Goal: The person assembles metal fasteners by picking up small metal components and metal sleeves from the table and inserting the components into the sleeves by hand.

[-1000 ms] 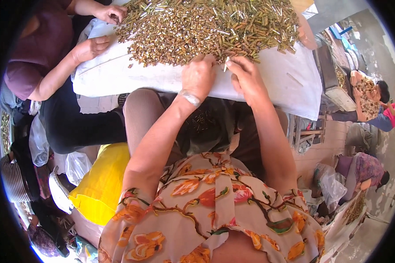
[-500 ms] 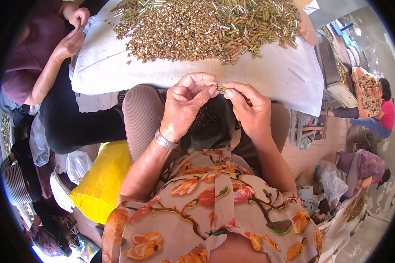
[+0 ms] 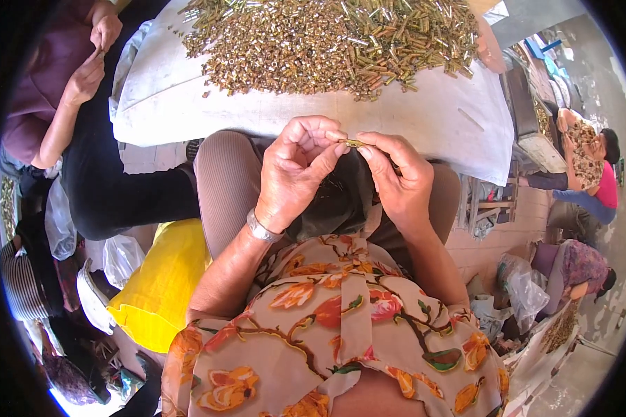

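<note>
Over my lap, just in front of the cloth-covered table's near edge, my two hands meet at a small gold-coloured metal tube [image 3: 353,143]. My left hand [image 3: 289,170] pinches its left end between thumb and forefinger, the other fingers curled. The thumb and forefinger of my right hand [image 3: 400,174] grip the right end, and its remaining fingers fold into the palm. Fingertips cover both ends of the tube. Beyond them on the table lies a wide heap of short gold-coloured metal pieces [image 3: 278,52], merging at its right into longer tubes [image 3: 414,42].
White cloth [image 3: 163,104] covers the table. Below my hands, a black bag [image 3: 334,208] lies between my knees. A yellow sack [image 3: 163,292] is at my left. A co-worker's hands [image 3: 90,66] work at the far left; other people sit at the right by a wooden stool [image 3: 494,205].
The tube shows more plainly between my fingertips, which have shifted a little along it. At far left, the co-worker's hands have moved slightly left and down.
</note>
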Demonstrator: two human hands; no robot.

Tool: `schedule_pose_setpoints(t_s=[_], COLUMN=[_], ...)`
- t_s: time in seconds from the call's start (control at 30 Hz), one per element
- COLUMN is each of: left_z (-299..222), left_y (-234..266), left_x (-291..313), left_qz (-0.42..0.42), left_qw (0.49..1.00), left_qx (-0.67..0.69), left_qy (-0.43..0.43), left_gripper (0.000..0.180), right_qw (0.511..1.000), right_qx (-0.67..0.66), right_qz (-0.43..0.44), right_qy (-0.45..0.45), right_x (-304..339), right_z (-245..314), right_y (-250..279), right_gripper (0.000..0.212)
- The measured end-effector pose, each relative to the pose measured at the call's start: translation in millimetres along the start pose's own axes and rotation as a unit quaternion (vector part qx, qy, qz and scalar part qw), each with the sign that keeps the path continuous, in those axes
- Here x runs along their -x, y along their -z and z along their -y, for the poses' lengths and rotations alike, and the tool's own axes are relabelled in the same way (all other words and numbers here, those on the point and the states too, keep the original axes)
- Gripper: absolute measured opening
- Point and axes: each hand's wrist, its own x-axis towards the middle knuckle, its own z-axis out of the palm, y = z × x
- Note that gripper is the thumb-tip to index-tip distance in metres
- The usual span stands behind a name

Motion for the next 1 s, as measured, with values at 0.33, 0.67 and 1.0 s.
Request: schedule_pose_setpoints(t_s=[0.33, 0.67, 1.0], left_z=[-18, 7, 15], left_y=[32, 39, 26], left_x=[-14, -11, -6], left_qz=[0.240, 0.230, 0.178], left_qw=[0.943, 0.933, 0.921], left_qx=[0.135, 0.194, 0.281], left_qy=[0.190, 0.197, 0.202], left_gripper=[0.019, 0.012, 0.012], right_qw=[0.912, 0.910, 0.842], right_qx=[-0.286, -0.284, -0.434], right_qz=[0.209, 0.199, 0.134], right_qy=[-0.209, -0.226, -0.291], right_x=[-7, -1, 7], right_z=[2, -3, -10], right_y=[21, 16, 3], right_gripper=[0.017, 0.019, 0.021])
